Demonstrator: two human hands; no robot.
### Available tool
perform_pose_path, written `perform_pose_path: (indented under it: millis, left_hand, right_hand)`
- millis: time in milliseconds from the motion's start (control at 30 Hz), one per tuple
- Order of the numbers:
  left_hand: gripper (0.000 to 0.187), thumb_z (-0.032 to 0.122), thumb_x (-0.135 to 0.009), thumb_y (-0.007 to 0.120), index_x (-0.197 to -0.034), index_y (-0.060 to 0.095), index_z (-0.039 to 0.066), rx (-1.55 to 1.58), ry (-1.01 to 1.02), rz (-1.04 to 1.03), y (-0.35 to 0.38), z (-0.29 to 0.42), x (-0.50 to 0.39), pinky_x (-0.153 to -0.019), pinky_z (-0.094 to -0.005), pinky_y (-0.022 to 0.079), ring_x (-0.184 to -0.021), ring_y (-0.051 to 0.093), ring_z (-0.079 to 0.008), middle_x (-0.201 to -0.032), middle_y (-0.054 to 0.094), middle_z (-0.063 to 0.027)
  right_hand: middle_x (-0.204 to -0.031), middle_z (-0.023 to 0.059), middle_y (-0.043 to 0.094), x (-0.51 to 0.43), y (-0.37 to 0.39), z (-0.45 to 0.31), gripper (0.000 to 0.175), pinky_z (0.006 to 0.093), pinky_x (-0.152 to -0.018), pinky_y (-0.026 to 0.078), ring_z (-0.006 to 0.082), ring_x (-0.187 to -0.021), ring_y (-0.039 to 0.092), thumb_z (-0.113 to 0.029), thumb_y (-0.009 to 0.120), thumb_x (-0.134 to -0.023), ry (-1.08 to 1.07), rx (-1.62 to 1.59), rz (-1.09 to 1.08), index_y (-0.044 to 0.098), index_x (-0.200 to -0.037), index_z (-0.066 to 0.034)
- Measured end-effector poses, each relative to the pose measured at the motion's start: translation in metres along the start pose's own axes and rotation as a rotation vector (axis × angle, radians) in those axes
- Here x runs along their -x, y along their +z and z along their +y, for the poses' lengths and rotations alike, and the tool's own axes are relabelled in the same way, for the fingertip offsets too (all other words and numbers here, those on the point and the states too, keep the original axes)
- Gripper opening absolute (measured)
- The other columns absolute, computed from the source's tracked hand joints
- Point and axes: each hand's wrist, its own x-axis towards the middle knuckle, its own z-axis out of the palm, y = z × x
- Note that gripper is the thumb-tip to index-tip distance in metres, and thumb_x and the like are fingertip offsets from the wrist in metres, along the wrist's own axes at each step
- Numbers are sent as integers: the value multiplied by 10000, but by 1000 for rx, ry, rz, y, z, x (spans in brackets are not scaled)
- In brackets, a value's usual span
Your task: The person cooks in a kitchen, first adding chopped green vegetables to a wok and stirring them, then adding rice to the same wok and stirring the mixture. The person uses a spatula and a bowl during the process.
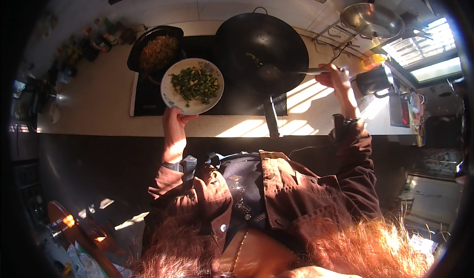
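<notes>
My left hand grips the near rim of a white patterned plate, which bears chopped green vegetables with pale pieces among them. The plate is held over the front of a black cooktop. At the right, my right hand holds the metal handle of a cooking utensil, whose head reaches down into a large black wok. A few small bits of food lie in the wok. Its long handle points towards me. Behind the plate, a black pan contains reddish-brown cooked food.
Bottles and jars line the counter's back left. A yellow bottle and a dark pitcher stand at the right, below a hanging metal pan. The counter's front edge runs before me. A brown wooden chair is behind at lower left.
</notes>
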Motion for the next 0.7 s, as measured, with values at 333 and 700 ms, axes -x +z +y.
perform_pose_path:
  millis: [333, 700]
  left_hand:
    - [237, 132, -910, 456, -1003, 600, -32, 10, 7, -55, 6, 10, -7, -768, -380, 598, -810, 689, -281, -969, 673, -143]
    - [329, 142, -927, 469, -1198, 547, -26, -33, 4, -92, 7, 9, -22, -745, -343, 601, -865, 688, -233, -1082, 650, -131]
  right_hand:
    - [-1112, 234, 664, -19, 116, 87, 400, 335, -870, 587, 302, -1006, 695, -201, 515, -1013, -80, -764, -117, 498, -1303, 73]
    - [-1104, 224, 666, 12, 137, 41, 447, 355, -867, 568, 306, -1002, 694, -255, 533, -1001, -255, -753, -99, 497, -1308, 67]
